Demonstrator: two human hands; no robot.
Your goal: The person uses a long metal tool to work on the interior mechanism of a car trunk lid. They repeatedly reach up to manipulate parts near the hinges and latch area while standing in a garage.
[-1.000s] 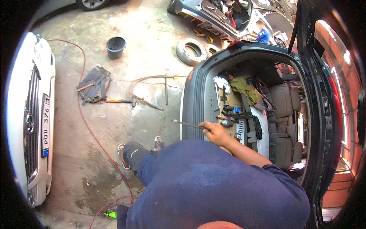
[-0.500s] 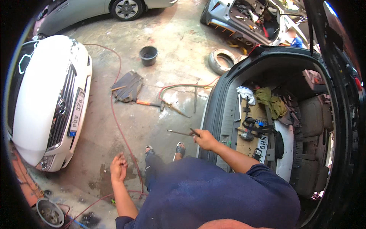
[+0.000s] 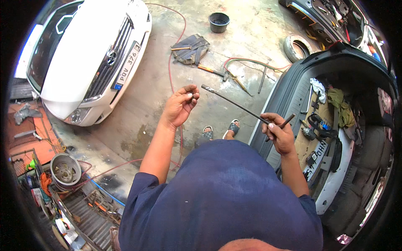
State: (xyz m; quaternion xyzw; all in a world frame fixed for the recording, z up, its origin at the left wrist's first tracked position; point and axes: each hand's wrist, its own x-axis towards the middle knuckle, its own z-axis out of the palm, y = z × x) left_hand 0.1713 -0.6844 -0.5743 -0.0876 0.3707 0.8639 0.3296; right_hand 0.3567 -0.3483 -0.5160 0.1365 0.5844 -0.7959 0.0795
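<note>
My right hand [image 3: 281,134] is closed round the crossbar of a long, dark T-handle wrench [image 3: 238,105]. Its thin shaft reaches left and away from me, with the thicker socket-like end close to my left hand [image 3: 179,108] but apart from it. The fingers of my left hand are curled in a pinch; whatever sits between the fingertips is too small to make out. Below the wrench, my sandalled feet stand on the concrete floor. To my right is the open rear of a car [image 3: 274,113].
A hammer [image 3: 211,70], a torch with hoses [image 3: 240,85], a dark bag [image 3: 192,49], a black bucket [image 3: 219,22] and a tyre [image 3: 297,48] lie ahead. A white car [image 3: 90,50] stands left. A red hose [image 3: 171,71] crosses the floor. Tools and cloths fill the cargo area.
My view has turned left. Both hands have risen and come nearer each other, and the wrench now spans most of the gap between them. My left fingers stay curled.
</note>
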